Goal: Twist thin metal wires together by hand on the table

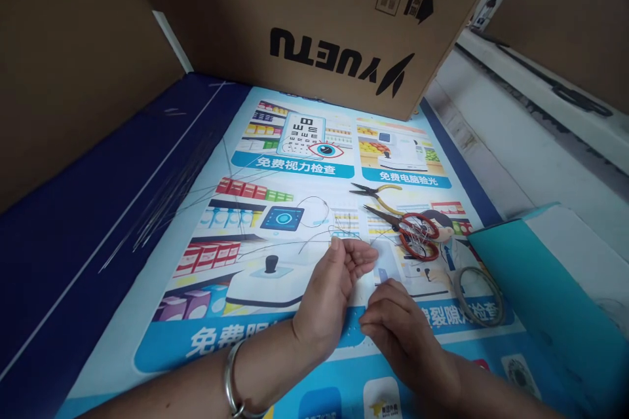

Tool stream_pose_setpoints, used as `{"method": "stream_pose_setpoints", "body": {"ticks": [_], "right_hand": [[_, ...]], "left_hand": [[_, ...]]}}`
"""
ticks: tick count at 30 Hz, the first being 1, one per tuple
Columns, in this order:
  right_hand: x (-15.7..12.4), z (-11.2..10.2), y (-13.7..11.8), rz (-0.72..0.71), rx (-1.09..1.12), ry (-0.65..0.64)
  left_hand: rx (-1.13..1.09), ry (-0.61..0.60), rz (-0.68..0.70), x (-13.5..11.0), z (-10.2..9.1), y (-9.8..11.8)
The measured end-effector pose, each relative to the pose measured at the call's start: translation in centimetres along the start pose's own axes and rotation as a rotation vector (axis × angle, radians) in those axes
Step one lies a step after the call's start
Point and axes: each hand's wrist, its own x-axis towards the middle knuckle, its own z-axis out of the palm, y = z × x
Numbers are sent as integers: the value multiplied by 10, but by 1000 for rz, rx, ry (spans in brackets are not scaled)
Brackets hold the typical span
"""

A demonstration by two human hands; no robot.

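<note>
My left hand point(334, 294) is closed, palm turned inward, with thin wire point(314, 233) looping out from behind its thumb and fingertips over the printed sheet. Beside it, to the right and slightly nearer, my right hand point(405, 337) has its fingers pinched together; anything between them is too small to make out. Just beyond the hands lie red-handled scissors point(399, 224), with short wire bits over the handles. Small pliers point(376, 191) with yellow handles rest behind the scissors. A wire coil point(479, 298) lies to the right of my right hand.
Long loose wires point(167, 193) are spread at the left over the blue edge. A large cardboard box point(314, 6) closes off the back, and another cardboard panel point(73, 52) stands at the left. A teal-and-white box point(550, 288) stands at the right.
</note>
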Motion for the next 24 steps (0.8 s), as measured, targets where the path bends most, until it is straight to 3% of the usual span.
{"method": "stream_pose_setpoints", "body": {"ticks": [24], "right_hand": [[1,7,4,-10,-12,-45]], "left_hand": [[-12,13,-10,1,2,2]]}}
